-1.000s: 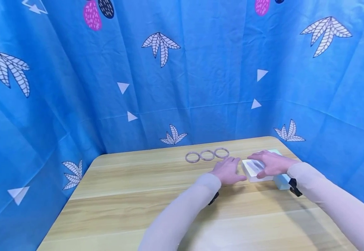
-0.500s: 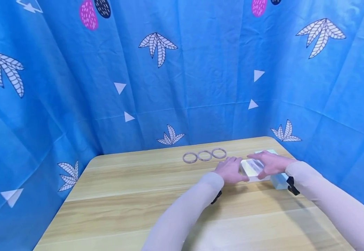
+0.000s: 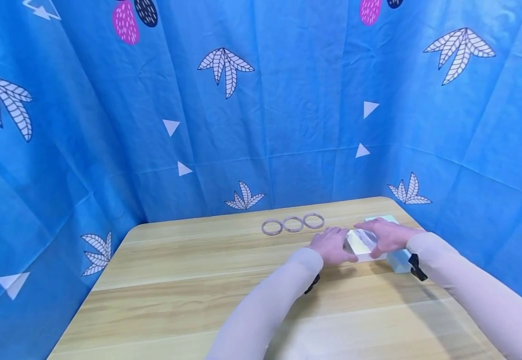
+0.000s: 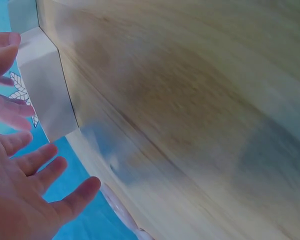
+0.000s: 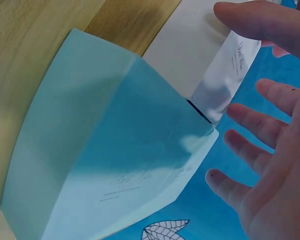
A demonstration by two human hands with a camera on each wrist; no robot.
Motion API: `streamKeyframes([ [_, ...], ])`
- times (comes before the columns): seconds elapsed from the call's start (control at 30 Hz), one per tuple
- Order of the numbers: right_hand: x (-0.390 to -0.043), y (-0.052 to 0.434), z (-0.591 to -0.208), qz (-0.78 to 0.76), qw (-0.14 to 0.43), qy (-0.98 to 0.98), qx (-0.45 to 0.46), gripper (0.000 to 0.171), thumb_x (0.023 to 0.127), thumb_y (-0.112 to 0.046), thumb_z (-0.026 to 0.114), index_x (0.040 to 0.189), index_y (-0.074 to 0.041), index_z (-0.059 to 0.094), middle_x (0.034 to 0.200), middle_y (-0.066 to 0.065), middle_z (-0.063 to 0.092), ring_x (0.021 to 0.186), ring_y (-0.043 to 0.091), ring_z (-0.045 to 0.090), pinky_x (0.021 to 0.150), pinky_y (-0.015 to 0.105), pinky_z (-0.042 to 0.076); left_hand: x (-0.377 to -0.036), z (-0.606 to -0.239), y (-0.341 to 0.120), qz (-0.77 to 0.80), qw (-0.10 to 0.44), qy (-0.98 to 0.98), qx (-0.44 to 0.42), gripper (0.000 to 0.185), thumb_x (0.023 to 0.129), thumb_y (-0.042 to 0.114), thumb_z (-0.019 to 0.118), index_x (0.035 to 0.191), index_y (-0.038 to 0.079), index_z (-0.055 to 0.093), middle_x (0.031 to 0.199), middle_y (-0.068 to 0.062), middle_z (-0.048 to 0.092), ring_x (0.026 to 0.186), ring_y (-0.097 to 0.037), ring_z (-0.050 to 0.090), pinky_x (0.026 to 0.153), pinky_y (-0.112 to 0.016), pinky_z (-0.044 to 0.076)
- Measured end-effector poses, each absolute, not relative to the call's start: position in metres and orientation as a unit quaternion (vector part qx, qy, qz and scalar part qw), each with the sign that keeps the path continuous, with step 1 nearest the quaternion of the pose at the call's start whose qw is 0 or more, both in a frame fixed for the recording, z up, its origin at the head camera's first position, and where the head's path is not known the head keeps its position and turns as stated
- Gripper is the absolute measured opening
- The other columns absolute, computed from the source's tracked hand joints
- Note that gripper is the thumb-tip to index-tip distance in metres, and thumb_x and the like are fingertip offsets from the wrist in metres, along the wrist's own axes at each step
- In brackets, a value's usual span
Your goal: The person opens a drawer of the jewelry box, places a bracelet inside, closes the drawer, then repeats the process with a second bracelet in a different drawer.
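Note:
A white box (image 3: 361,243) with small script lettering lies at the right of the wooden table. Its right end meets a pale turquoise box (image 5: 97,130), with a dark line at part of the join. My left hand (image 3: 330,246) is beside the white box's left end, fingers spread in the left wrist view; whether it touches cannot be told. Over the white box, near the join, is my right hand (image 3: 389,236). In the right wrist view its thumb (image 5: 260,20) overlaps the white box, while the other fingers are extended and apart. The right forearm partly hides the turquoise box.
Three thin mauve rings (image 3: 293,224) lie in a row towards the back of the table (image 3: 175,280), left of the boxes. A blue patterned curtain (image 3: 306,100) hangs behind the table and along its sides.
The head view has shifted slightly. My left hand has come a little closer to the white box's left end. The right hand and both boxes look nearly unchanged.

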State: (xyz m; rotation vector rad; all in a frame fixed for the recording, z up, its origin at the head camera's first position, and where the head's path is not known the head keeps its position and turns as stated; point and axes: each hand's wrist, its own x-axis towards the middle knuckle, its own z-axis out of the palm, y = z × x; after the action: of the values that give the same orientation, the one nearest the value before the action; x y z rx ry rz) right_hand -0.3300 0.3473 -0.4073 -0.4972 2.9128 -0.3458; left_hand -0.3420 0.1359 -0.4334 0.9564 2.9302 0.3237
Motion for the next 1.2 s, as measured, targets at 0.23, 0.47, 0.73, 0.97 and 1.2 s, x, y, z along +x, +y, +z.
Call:
streamKeyframes([
  [0.23, -0.334, 0.347, -0.409, -0.114, 0.099, 0.976, -0.160, 0.093, 0.071, -0.024, 0.090, 0.152, -0.015, 0.045, 0.150, 0.027, 0.045, 0.132, 0.050, 0.043, 0.098, 0.073, 0.040, -0.345, -0.437, 0.143, 0.098, 0.027, 0.946, 0.308, 0.085, 0.084, 0.068, 0.066, 0.154, 0.031, 0.037, 0.153, 0.010, 0.046, 0.141, -0.012, 0.044, 0.111, -0.037, 0.043],
  [0.47, -0.335, 0.347, -0.411, -0.112, 0.096, 0.976, -0.161, 0.091, 0.071, -0.023, 0.090, 0.151, -0.014, 0.047, 0.150, 0.027, 0.046, 0.132, 0.050, 0.043, 0.099, 0.073, 0.040, -0.353, -0.449, 0.150, 0.083, 0.022, 0.950, 0.300, 0.082, 0.085, 0.068, 0.066, 0.153, 0.032, 0.039, 0.153, 0.011, 0.046, 0.142, -0.011, 0.042, 0.111, -0.035, 0.042],
  [0.73, -0.335, 0.348, -0.411, -0.100, 0.090, 0.975, -0.176, 0.087, 0.069, -0.023, 0.089, 0.146, -0.009, 0.051, 0.148, 0.028, 0.047, 0.131, 0.051, 0.044, 0.100, 0.071, 0.040, -0.349, -0.447, 0.151, 0.078, 0.014, 0.950, 0.301, 0.079, 0.086, 0.066, 0.066, 0.152, 0.029, 0.042, 0.151, 0.011, 0.048, 0.139, -0.011, 0.045, 0.110, -0.035, 0.043],
  [0.97, -0.334, 0.348, -0.410, -0.092, 0.083, 0.976, -0.181, 0.086, 0.066, -0.024, 0.088, 0.143, -0.006, 0.054, 0.146, 0.029, 0.048, 0.129, 0.051, 0.045, 0.097, 0.071, 0.043, -0.347, -0.448, 0.149, 0.069, 0.002, 0.950, 0.304, 0.077, 0.085, 0.069, 0.065, 0.148, 0.029, 0.047, 0.147, 0.012, 0.051, 0.133, -0.010, 0.048, 0.105, -0.034, 0.047],
  [1.2, -0.336, 0.348, -0.411, -0.086, 0.075, 0.979, -0.170, 0.087, 0.064, -0.026, 0.089, 0.142, -0.007, 0.055, 0.148, 0.028, 0.046, 0.129, 0.049, 0.045, 0.096, 0.071, 0.043, -0.348, -0.447, 0.149, 0.062, -0.006, 0.950, 0.306, 0.074, 0.084, 0.070, 0.065, 0.145, 0.031, 0.050, 0.143, 0.014, 0.054, 0.126, -0.008, 0.048, 0.097, -0.032, 0.050],
])
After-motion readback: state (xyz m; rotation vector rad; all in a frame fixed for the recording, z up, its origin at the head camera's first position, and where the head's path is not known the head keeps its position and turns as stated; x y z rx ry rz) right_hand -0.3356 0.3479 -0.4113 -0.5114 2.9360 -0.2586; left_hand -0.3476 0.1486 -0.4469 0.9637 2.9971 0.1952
